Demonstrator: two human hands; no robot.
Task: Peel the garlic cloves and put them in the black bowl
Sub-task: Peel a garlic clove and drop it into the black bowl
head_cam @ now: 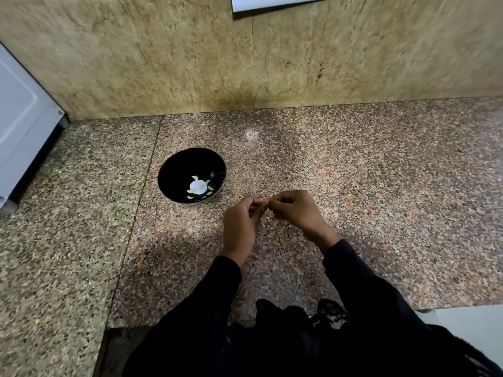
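A small pale garlic clove (266, 203), mostly hidden, sits between the two hands above the speckled pink-and-grey granite surface (353, 186), near the middle of the view. The left hand (241, 224) has its fingers curled in, with thumb and fingertips pinching one end of the clove. The right hand (292, 209) meets it from the other side, its fingers also curled and pinching the clove, so the two sets of fingertips almost touch. How much skin is on the clove cannot be made out.

Just to the left of the hands, and a little farther from the person, stands a round glossy black bowl (174, 170) on the surface. In its bottom lie several pale peeled garlic pieces (198, 187), some crescent-shaped, beside a bright white glare.

Both forearms are covered by dark long sleeves (359, 273). Behind the surface rises a mottled tan stone wall (163, 63). A white panelled appliance (21, 126) stands at the left edge.
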